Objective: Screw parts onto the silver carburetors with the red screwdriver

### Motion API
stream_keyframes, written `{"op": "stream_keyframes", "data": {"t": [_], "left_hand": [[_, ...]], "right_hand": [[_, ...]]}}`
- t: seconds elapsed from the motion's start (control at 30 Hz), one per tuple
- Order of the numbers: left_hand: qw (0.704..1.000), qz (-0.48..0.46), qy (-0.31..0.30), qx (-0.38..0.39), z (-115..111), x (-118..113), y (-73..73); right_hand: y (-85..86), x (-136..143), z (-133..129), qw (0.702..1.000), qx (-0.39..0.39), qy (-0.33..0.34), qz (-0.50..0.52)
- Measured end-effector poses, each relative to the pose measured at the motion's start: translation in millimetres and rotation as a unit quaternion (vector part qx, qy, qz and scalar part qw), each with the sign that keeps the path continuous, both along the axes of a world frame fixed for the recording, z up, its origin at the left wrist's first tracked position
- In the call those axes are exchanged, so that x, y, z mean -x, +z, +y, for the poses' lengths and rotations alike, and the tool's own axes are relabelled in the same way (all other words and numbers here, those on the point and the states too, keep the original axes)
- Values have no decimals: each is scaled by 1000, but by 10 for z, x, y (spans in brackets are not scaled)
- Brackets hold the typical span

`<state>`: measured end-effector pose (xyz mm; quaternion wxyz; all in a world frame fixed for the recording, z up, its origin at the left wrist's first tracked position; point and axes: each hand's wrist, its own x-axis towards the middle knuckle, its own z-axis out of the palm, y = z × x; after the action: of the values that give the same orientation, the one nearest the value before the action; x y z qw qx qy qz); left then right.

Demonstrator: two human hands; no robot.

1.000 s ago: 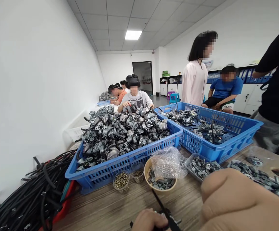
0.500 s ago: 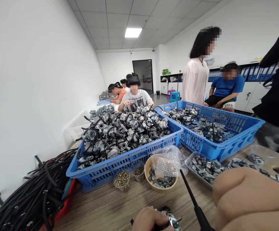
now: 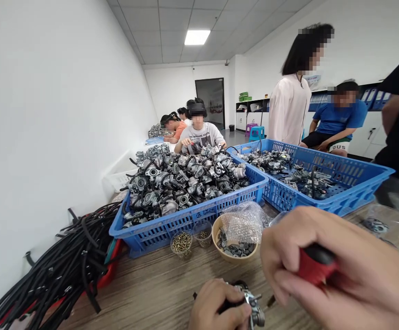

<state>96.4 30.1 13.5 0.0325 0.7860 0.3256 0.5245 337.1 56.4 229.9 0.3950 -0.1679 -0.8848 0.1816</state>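
A carburetor [image 3: 256, 314] of dull silvery cast metal, with black parts, is grasped in the left hand [image 3: 216, 307] just above the wood-grained tabletop [image 3: 144, 293], at the lower edge of the view. A thin metal pin is pointed from its upper side toward the right, and a rounded metal body is shown below that; its long axis cannot be made out, as much of it is covered by the fingers and the bottom is cut off.

A hand tool with a smooth red grip [image 3: 307, 268] and a rounded black butt is clenched in the right hand [image 3: 287, 243]. The butt is turned up and to the right, the grip slanted down to the left; the shaft is mostly hidden by the fingers, and only a short, blurred dark end is seen near the carburetor, apart from it.

Beyond, similar castings [image 3: 182, 183] with black hoses are heaped in a slotted blue plastic crate [image 3: 199, 215]. Brass-coloured screws [image 3: 181, 242] are held in a clear cup, and flat grey metal pieces [image 3: 235, 247] in a round tan bowl [image 3: 216, 243], partly covered by crinkled bubble wrap [image 3: 244, 222]. A clear tray behind the right hand is almost wholly obscured.
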Motion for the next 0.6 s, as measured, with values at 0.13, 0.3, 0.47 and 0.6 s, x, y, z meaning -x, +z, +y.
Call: {"op": "stream_keyframes", "data": {"t": [0.13, 0.3, 0.47, 0.6], "left_hand": [[995, -8, -51, -83, 80, 15, -174], [998, 19, -64, -4, -57, 43, -69], [998, 6, -68, 4, -55, 60, -127], [997, -12, -74, 8, -46, 60, -175]], "right_hand": [[6, -19, 283, 991, 54, 107, -58], [5, -65, 406, 969, 114, 187, -115], [22, -193, 398, 909, 245, 265, -208], [35, -233, 458, 901, 272, 234, -243]]}}
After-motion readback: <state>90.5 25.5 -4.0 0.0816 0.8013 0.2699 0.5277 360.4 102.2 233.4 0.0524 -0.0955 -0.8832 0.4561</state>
